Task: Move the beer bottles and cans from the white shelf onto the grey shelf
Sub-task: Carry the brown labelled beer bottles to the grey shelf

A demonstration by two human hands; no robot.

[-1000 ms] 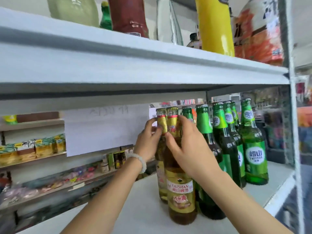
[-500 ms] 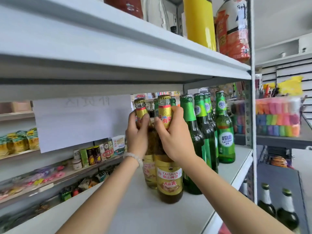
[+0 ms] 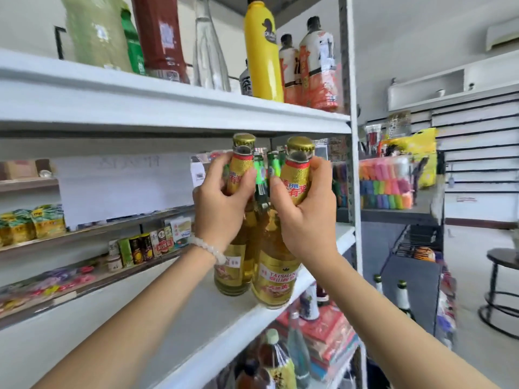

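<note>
— What is each hand holding?
— The left hand (image 3: 222, 209) is gripping one gold bottle (image 3: 234, 248) by its neck; the right hand (image 3: 306, 217) is gripping the other gold bottle (image 3: 276, 276) likewise.
— Where?
— Both are sitting upright, side by side, at the white shelf (image 3: 224, 318) front edge.

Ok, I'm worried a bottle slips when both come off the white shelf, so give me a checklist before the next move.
1. Left hand wrapped round the left gold bottle neck: ok.
2. Right hand wrapped round the right gold bottle neck: ok.
3. Caps clear of the upper shelf edge: cannot tell.
4. Bottle bases lifted off the white shelf: cannot tell.
5. Green bottles behind left undisturbed: cannot tell, mostly hidden.
</note>
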